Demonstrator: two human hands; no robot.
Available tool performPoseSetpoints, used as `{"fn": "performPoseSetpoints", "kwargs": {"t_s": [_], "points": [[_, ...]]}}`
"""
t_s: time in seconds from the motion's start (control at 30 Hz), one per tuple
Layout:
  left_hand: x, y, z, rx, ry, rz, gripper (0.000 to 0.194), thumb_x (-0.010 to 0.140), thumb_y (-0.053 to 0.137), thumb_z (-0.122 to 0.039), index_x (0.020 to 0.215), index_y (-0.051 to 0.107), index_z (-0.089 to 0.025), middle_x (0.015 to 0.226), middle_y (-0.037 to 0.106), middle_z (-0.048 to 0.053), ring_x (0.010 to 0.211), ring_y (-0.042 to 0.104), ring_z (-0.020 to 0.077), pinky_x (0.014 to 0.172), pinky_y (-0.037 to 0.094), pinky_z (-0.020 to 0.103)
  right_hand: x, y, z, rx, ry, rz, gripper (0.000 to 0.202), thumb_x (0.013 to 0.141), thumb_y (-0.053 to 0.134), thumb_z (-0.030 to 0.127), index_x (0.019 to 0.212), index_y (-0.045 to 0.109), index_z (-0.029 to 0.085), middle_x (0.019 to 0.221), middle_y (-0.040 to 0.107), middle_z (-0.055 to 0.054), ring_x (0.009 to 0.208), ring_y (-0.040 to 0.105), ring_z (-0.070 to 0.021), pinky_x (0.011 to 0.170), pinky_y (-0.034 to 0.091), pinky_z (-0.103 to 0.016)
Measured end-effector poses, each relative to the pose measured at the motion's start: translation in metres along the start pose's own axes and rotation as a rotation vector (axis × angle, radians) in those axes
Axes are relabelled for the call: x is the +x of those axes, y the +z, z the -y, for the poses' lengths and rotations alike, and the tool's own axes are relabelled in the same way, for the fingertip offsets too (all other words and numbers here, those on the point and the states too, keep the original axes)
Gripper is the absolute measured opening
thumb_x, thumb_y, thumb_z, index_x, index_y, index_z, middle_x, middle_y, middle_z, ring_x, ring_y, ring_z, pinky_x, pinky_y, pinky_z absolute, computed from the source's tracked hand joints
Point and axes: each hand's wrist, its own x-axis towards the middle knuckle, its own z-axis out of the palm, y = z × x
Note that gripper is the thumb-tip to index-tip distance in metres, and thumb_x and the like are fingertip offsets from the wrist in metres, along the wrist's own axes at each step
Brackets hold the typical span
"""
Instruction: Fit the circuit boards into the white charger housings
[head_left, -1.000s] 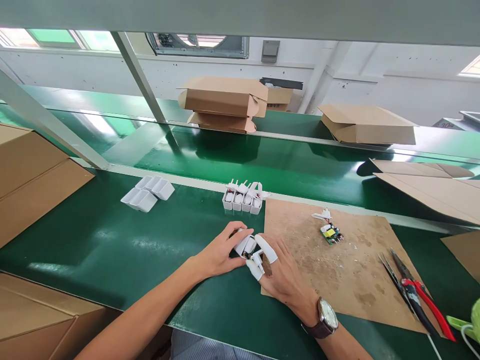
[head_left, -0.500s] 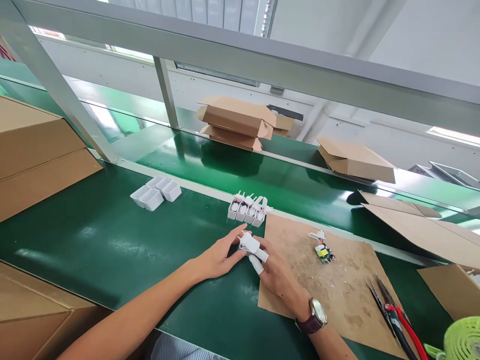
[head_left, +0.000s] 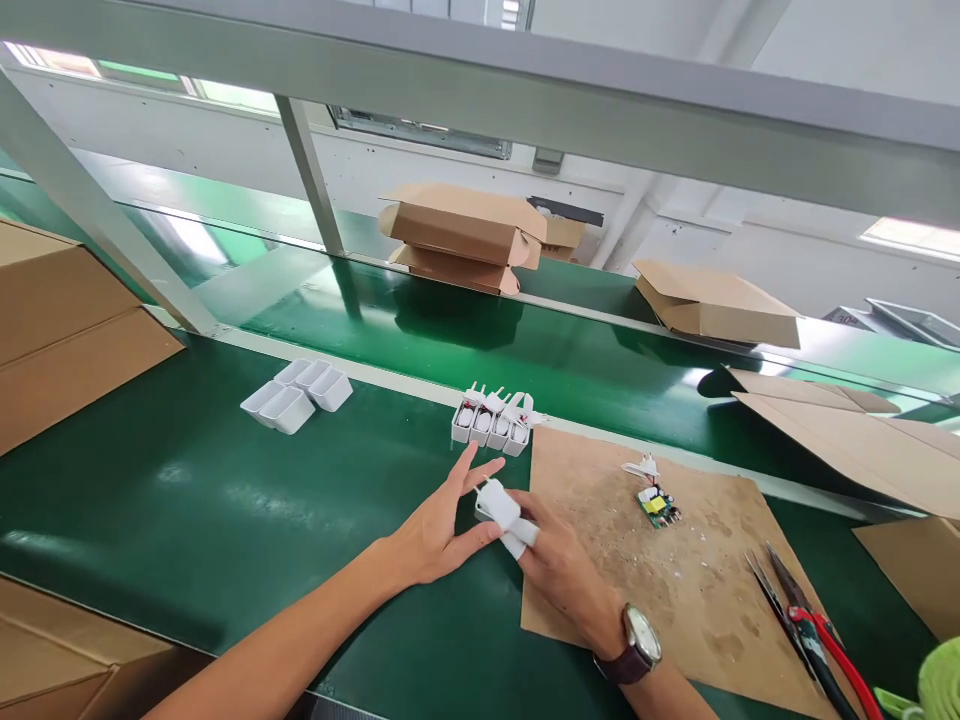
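Hands meet over the green tabletop (head_left: 187,500): left hand (head_left: 439,525) and right hand (head_left: 559,565) both clamped on one white charger housing (head_left: 495,503). Four assembled housings (head_left: 491,423) stand behind; one circuit board (head_left: 658,503) waits on the cardboard mat (head_left: 675,580).

Factory assembly line: green conveyor belt (head_left: 525,350), stacked cardboard boxes (head_left: 465,235), rows of white charger housings (head_left: 491,425).

No legible text, labels or numbers anywhere
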Motion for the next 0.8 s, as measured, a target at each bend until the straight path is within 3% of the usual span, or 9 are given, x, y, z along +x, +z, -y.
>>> {"fn": "performPoseSetpoints", "kwargs": {"t_s": [0.2, 0.33, 0.43, 0.6, 0.8], "points": [[0.002, 0.003, 0.004, 0.075, 0.044, -0.037, 0.085, 0.105, 0.056, -0.040, 0.166, -0.002, -0.033, 0.159, 0.050, 0.016, 0.142, 0.056, 0.0267, 0.115, 0.049, 0.049, -0.004, 0.007, -0.005, -0.024, -0.001, -0.026, 0.040, 0.096, 0.053, 0.006, 0.131, 0.062, 0.023, 0.123, 0.069, -0.014, 0.103, 0.073, -0.0257, 0.081, 0.067, -0.038], [0.005, 0.003, 0.004, 0.161, 0.245, -0.104, 0.088, 0.097, 0.067, -0.048, 0.166, 0.015, -0.029, 0.159, 0.047, 0.019, 0.141, 0.054, 0.0329, 0.112, 0.053, 0.051, -0.005, 0.004, -0.003, 0.001, 0.017, -0.040, 0.045, 0.096, 0.052, 0.006, 0.137, 0.058, 0.023, 0.132, 0.066, -0.015, 0.109, 0.072, -0.0260, 0.085, 0.066, -0.039], [0.009, 0.002, 0.001, 0.268, 0.357, -0.159, 0.081, 0.095, 0.072, -0.041, 0.161, 0.029, -0.026, 0.153, 0.050, 0.019, 0.140, 0.054, 0.0336, 0.110, 0.054, 0.051, -0.004, 0.003, -0.002, 0.022, 0.046, 0.016, 0.044, 0.096, 0.052, 0.006, 0.137, 0.058, 0.023, 0.130, 0.067, -0.015, 0.109, 0.072, -0.0264, 0.086, 0.066, -0.040], [0.012, 0.000, -0.004, 0.298, 0.218, -0.228, 0.028, 0.101, 0.060, -0.019, 0.129, 0.058, -0.021, 0.118, 0.065, 0.010, 0.107, 0.068, 0.0206, 0.092, 0.061, 0.035, -0.004, 0.005, 0.000, -0.050, 0.102, 0.022, 0.048, 0.102, 0.052, 0.015, 0.149, 0.046, 0.025, 0.131, 0.069, -0.014, 0.115, 0.072, -0.0281, 0.088, 0.067, -0.042], [0.011, -0.001, -0.004, 0.260, 0.143, -0.219, 0.024, 0.099, 0.059, -0.018, 0.123, 0.057, -0.021, 0.114, 0.062, 0.009, 0.100, 0.066, 0.0180, 0.085, 0.060, 0.032, -0.005, 0.006, -0.001, -0.088, 0.058, 0.034, 0.047, 0.103, 0.051, 0.015, 0.150, 0.046, 0.022, 0.131, 0.069, -0.015, 0.116, 0.072, -0.0286, 0.089, 0.066, -0.042]]}}
